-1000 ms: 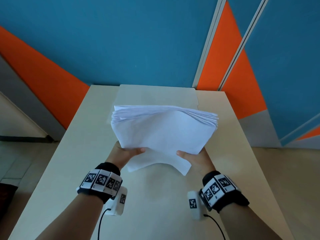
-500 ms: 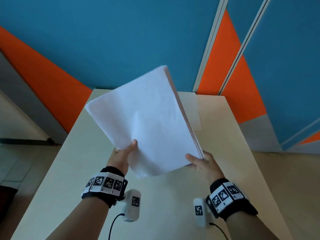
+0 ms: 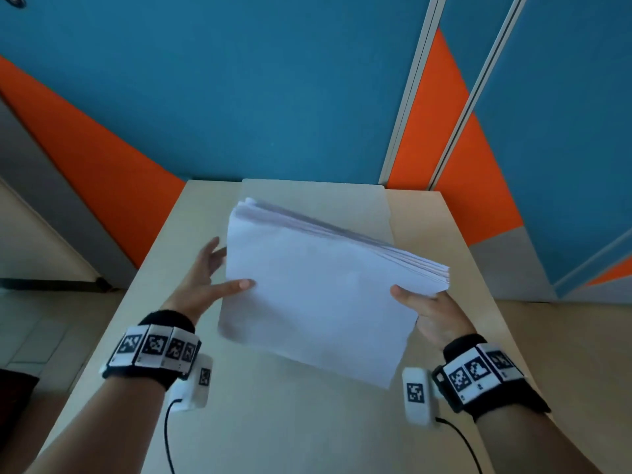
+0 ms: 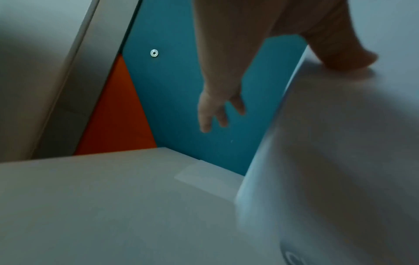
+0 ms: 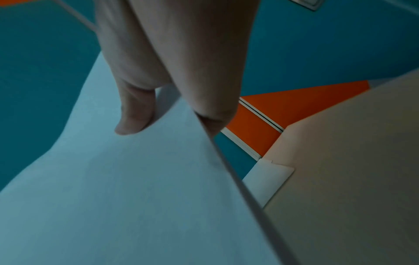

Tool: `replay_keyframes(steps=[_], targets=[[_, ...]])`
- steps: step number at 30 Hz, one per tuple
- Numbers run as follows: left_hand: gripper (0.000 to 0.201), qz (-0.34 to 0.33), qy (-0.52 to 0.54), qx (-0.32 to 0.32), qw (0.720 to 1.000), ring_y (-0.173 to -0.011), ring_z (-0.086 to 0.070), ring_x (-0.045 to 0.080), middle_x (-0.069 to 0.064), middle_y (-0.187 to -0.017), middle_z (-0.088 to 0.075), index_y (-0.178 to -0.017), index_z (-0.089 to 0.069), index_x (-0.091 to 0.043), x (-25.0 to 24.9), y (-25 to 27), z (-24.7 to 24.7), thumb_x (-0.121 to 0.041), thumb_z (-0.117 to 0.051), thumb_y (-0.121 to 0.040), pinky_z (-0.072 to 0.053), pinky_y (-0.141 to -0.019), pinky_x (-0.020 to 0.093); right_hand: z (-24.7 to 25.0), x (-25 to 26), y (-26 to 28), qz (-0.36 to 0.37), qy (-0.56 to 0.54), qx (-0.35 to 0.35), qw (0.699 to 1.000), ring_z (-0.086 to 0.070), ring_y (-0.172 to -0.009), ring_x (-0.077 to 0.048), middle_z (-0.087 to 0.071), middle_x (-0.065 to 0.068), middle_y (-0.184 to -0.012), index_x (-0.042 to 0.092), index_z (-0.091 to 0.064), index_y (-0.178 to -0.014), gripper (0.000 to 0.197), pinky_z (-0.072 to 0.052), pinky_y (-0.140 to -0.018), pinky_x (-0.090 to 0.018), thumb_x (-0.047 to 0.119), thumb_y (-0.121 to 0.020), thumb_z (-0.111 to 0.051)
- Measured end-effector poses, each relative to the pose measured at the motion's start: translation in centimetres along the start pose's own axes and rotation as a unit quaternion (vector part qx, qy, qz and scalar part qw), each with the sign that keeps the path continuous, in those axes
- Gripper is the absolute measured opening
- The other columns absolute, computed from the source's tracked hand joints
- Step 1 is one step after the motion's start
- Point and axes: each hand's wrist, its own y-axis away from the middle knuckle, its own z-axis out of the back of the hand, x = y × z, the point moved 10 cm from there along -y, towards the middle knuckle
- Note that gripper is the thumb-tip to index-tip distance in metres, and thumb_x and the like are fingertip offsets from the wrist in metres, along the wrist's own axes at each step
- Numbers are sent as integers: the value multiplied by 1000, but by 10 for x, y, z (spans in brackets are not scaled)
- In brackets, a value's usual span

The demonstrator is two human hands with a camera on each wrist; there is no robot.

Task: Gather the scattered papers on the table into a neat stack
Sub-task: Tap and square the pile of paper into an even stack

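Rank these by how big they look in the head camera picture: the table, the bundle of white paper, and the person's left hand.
1. The table, by far the widest.
2. The bundle of white paper, held above it and nearer the camera, so it may look larger than it is.
3. The left hand, smallest.

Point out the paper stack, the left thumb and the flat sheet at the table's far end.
paper stack (image 3: 318,302), head view, top sheet's middle.
left thumb (image 3: 236,287), head view, near its tip.
flat sheet (image 3: 307,193), head view, bare far part.

A blue-and-orange wall with pale vertical trim strips, possibly cabinet doors.
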Motion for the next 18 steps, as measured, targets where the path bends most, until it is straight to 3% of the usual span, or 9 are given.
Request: replay_keyframes(steps=[2, 4, 6, 7, 8, 10, 12, 15, 18], targets=[[94, 12, 31, 53, 998, -108, -66, 14, 0, -114, -71, -119, -60, -20, -6, 2, -17, -37, -92, -33, -56, -82, 24, -7, 1, 1, -8, 20, 15, 1000, -64, -75, 12, -66, 11, -98, 9, -62, -117, 32, -45, -71, -2, 15, -85, -65], [66, 5, 53, 34, 998, -84, -73, 8, -6, -89, -77, -87, -75, -23, -10, 5, -22, -42, -92, -26, -56, -66, 18, -11, 7, -3, 4, 28, 11, 1000, -66, -77, 7, -68, 10, -95, 15, -66, -106, 23, -49, -79, -8, 10, -84, -67], [23, -21, 77, -8, 997, -69, -72, 1, -12, -74, -76, -70, -78, -30, -20, 8, -24, -24, -88, -51, -54, -63, 18, -7, 17, -6, 33, 40, -22, 998, -67, -84, -1, -70, 10, -90, 27, -65, -91, 20, -49, -90, -22, 10, -81, -71], [22, -46, 78, -25, 996, -65, -70, -2, -15, -69, -75, -66, -77, -32, -26, 8, -24, -11, -80, -66, -54, -62, 17, -5, 22, -7, 50, 38, -36, 997, -67, -82, 1, -71, 13, -86, 30, -65, -86, 21, -50, -87, -22, 11, -79, -72], [34, -62, 72, -44, 994, -62, -68, -5, -18, -66, -74, -63, -77, -31, -29, 8, -23, 0, -72, -74, -53, -60, 13, -3, 28, -7, 66, 35, -44, 996, -66, -76, 7, -71, 18, -79, 31, -64, -82, 22, -50, -80, -16, 11, -78, -74], [41, -75, 66, -65, 993, -60, -66, -10, -22, -61, -71, -62, -75, -29, -30, 9, -20, 7, -64, -78, -48, -56, 4, -2, 35, -7, 97, 29, -53, 993, -64, -69, 14, -71, 22, -71, 32, -65, -80, 25, -50, -72, -6, 10, -76, -75], [39, -66, 53, -63, 994, -62, -66, -11, -23, -62, -71, -64, -75, -29, -19, 8, -20, 6, -64, -78, -47, -58, 2, -3, 28, -9, 93, 32, -59, 993, -66, -74, 9, -71, 17, -79, 29, -66, -83, 26, -52, -77, -12, 8, -74, -77], [26, -14, 40, -43, 998, -64, -69, -4, -17, -65, -74, -83, -68, -21, 21, 7, -26, 5, -65, -79, -51, -59, 7, -9, -8, -13, 38, 36, -50, 997, -67, -89, -12, -69, 9, -89, 24, -66, -88, 27, -51, -82, -25, 5, -72, -78], [24, 33, 39, -37, 998, -61, -69, -5, -18, -64, -73, -87, -65, -18, 42, 9, -35, 5, -67, -78, -50, -55, 6, -15, -33, -10, -12, 43, -37, 998, -63, -85, -11, -65, 13, -85, 17, -66, -96, 26, -48, -70, -11, 6, -75, -76]])
